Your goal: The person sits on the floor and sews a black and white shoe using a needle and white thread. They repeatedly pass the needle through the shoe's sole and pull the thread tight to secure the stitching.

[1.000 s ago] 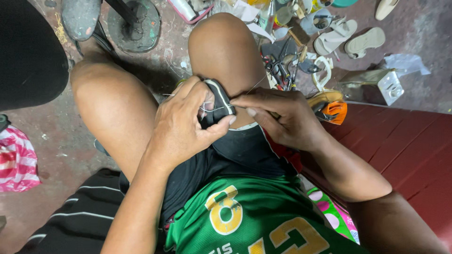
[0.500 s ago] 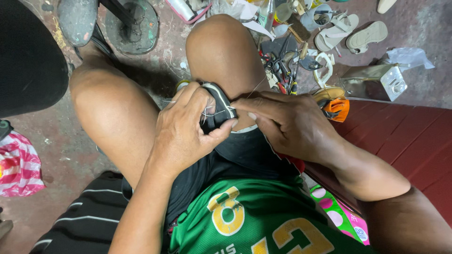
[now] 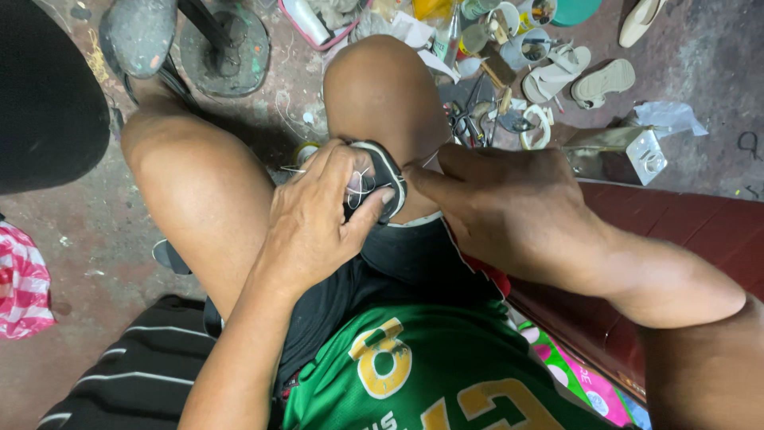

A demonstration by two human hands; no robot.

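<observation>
I sit with a small black shoe [image 3: 380,177] with a pale edge held between my knees. My left hand [image 3: 314,215] wraps around it, thumb pressed on its near side, with white thread [image 3: 360,188] running across the fingers. My right hand [image 3: 501,207] is pinched shut at the shoe's right edge, fingertips touching it. Whatever it pinches is too small to make out. Both hands rest against my right thigh [image 3: 382,95], above black shorts and a green jersey [image 3: 414,374].
On the floor beyond my knee lie pale sandals [image 3: 585,76], jars, scissors and small tools [image 3: 477,119]. A metal shoe stand [image 3: 215,44] is at the upper left, a dark red bench [image 3: 684,231] on the right, and a pink striped bag [image 3: 24,287] at the left edge.
My right hand has slid further over the shoe's right edge and now covers the orange thing on the bench. My left hand keeps its grip on the shoe.
</observation>
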